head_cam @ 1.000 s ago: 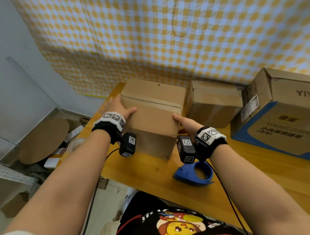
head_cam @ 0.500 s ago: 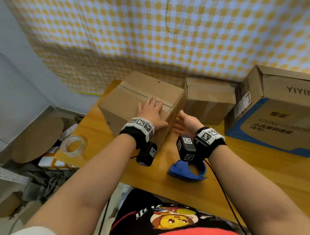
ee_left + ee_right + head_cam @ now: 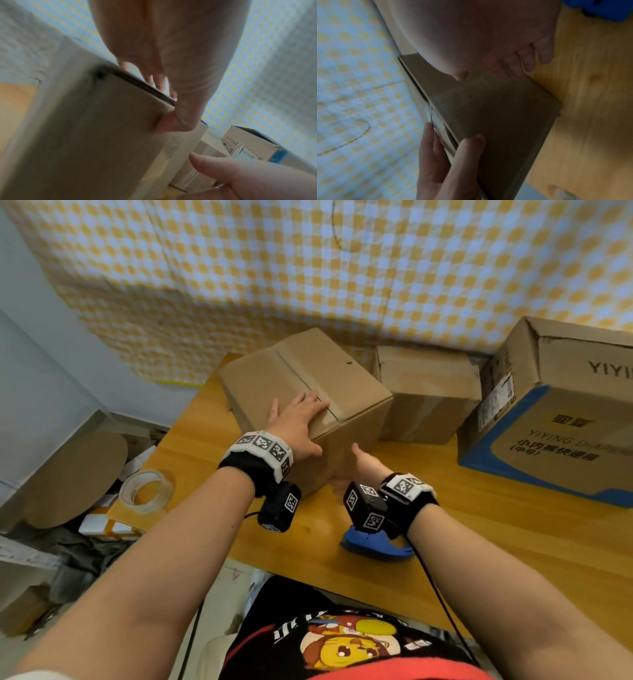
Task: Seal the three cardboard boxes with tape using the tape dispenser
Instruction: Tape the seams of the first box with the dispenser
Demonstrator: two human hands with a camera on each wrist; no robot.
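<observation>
The near box (image 3: 305, 402) has been turned further since half a second ago: its top seam, which ran nearly crosswise a second ago, is now seen running from 11 o'clock toward 5 o'clock, and one corner points at the person. It has also been brought slightly nearer the table (image 3: 479, 535) centre. The left hand (image 3: 298, 426) has stayed on top, fingers spread flat across the seam, thumb hooked over the near edge; in the left wrist view the thumb is seen pressed on the side face just under the top edge. The right hand (image 3: 359, 467), which hovered apart from the box before, is now laid against the near right face low down, fingers straight and reaching toward the bottom edge, nothing grasped.

The box flaps are shut, so its contents cannot be told; whether tape lies on the seam cannot be told. The middle box (image 3: 428, 395) stands at 3 o'clock of the near one, just beside it, top closed. The printed box (image 3: 555, 419) stands further toward 3 o'clock, closed as well, unmoved.

The blue dispenser (image 3: 373, 546) lies on the table at 6 o'clock of the near box, partly hidden behind the right wrist camera, untouched. A tape roll (image 3: 147, 491) rests at the table's left edge, at 9 o'clock of the dispenser.
</observation>
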